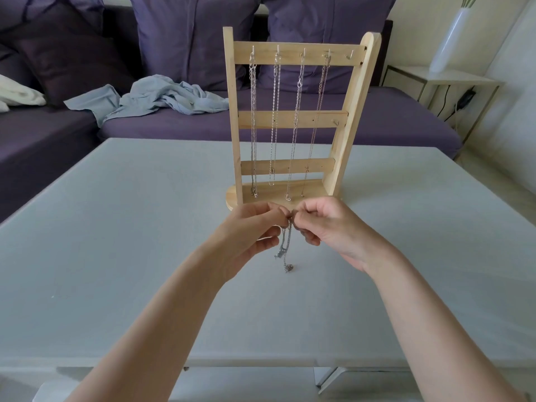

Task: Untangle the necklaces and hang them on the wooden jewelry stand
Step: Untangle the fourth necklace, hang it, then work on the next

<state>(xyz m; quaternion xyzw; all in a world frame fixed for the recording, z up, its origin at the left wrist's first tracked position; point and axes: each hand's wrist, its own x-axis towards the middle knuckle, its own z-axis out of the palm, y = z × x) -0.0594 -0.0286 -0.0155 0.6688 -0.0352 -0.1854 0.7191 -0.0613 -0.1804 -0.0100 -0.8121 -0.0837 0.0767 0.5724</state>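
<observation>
Both hands raised over the middle of the grey table (pixel 116 227), just in front of the stand's base. Left hand (pixel 249 230) and right hand (pixel 324 224) meet fingertip to fingertip, each pinching the top of a silver necklace (pixel 285 245). Chain hangs straight down between the palms, long axis vertical, doubled into a short bunch. Its low end, with a small pendant, reaches the tabletop or sits just above it; contact cannot be told. A clasp or charm dangles slightly to the left of that.

Wooden jewelry stand (pixel 293 118) upright near the table's far edge, centred, front face toward the camera. Three crossbars with small metal hooks. Four hung necklaces (pixel 275 111) drop from the top bar's four leftmost hooks, all vertical and parallel, ends near the base. Fifth hook, at the bar's right end, bare. One hook visible at the right end of the middle bar, also bare.

Table surface matte, pale grey. Beyond its far edge, a purple sofa (pixel 377 120) with large matching cushions; a crumpled light blue garment (pixel 162 97) on the seat, something white at far left. White side table (pixel 443 79) at right carrying a tall white vase (pixel 452 39).
</observation>
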